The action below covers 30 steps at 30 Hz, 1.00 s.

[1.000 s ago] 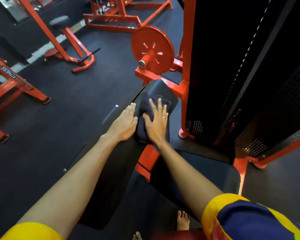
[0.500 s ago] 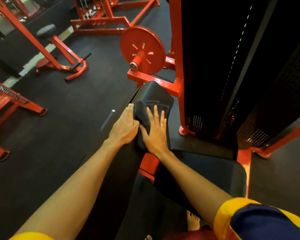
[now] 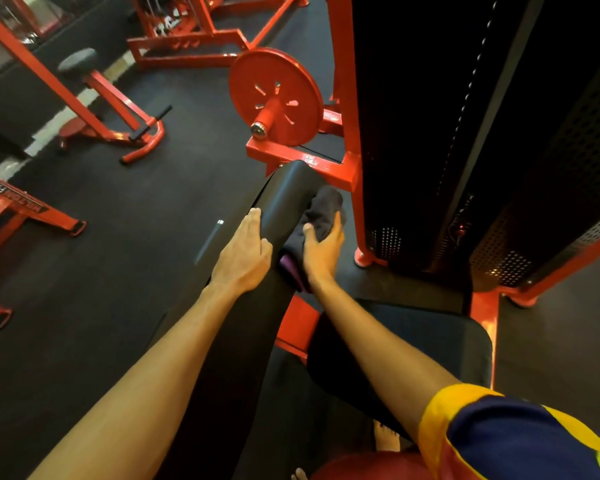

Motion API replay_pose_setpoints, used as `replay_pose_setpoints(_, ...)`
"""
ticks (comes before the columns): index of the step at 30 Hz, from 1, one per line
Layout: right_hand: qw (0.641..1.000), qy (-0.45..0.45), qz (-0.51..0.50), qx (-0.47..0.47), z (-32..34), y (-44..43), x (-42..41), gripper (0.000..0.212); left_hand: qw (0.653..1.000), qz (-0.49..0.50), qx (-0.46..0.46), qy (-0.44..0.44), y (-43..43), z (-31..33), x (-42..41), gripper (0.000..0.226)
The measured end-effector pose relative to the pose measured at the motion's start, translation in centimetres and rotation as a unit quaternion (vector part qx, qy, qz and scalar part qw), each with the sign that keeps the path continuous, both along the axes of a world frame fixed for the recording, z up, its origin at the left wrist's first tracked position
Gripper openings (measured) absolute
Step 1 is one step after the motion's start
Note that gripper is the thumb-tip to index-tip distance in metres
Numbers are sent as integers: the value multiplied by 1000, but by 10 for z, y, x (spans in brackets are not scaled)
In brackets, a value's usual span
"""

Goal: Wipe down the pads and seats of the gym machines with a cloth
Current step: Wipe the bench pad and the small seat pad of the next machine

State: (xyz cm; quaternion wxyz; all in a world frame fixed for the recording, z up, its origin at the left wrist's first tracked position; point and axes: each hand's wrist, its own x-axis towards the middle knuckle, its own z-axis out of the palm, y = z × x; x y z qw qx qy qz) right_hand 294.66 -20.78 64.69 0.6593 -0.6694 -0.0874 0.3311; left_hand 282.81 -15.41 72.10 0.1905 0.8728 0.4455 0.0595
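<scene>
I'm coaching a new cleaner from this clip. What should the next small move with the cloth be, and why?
Probably draw the cloth back toward the body along the right side of the pad. The right hand grips it bunched against that side near the far end, the left hand rests flat on the left edge, and most of the pad lies nearer.

"FITNES", upside down, on red frame bar (image 3: 54, 216)

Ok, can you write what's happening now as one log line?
step: wipe | left hand: rests on long black bench pad | right hand: grips dark grey cloth at pad's right side
</scene>
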Motion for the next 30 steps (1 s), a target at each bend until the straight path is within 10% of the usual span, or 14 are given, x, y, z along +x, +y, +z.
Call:
replay_pose_setpoints(9, 997, -60, 40, -27, -11, 27, 62, 70, 1000, 13, -25, 11, 1, 1, 5, 64)
replay_pose_setpoints(16, 936, -306, 171, -25, -44, -7, 22, 72, 999, 10, -51, 15, 21, 6, 31, 67)
replay_pose_setpoints(24, 952, -251, 142, -101, -13, 57, 90, 72, 1000, 19, -18, 2, 24, -4, 40, 64)
replay_pose_setpoints(30, 856, -471, 212, -10, -13, 23, 44, 74, 998, 24, -32, -50, 29, -4, 40, 53)
